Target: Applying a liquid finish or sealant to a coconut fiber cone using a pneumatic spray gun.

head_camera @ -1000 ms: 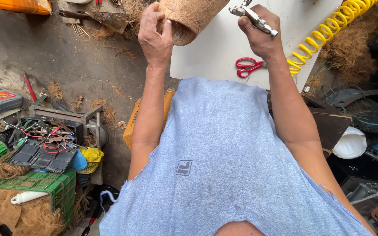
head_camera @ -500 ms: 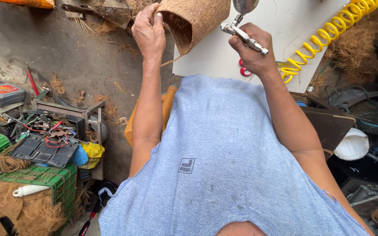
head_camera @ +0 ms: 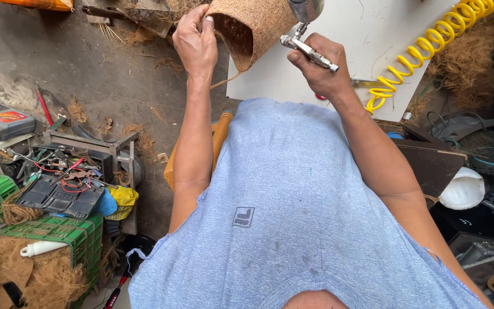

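My left hand (head_camera: 196, 41) grips the rim of a brown coconut-fibre pot (head_camera: 258, 26), tilted so that its dark hollow faces me. My right hand (head_camera: 320, 66) is closed around a metal spray gun (head_camera: 305, 40) whose cup sits at the top edge of the view, right beside the pot's wall. Both arms are raised over my grey-blue shirt. Behind the hands lies a white board (head_camera: 373, 40).
A yellow coiled air hose (head_camera: 430, 51) runs across the board's right side. Left are green crates (head_camera: 58, 229) with loose fibre, a tray of tools and wires (head_camera: 58, 183) and a dark bottle (head_camera: 4, 123). A white bowl-shaped object (head_camera: 461, 189) and dark clutter lie at the right.
Both hands have shifted right and lower in the view. The pot has tilted so its opening shows more. Red scissors on the board are now hidden behind my right hand.
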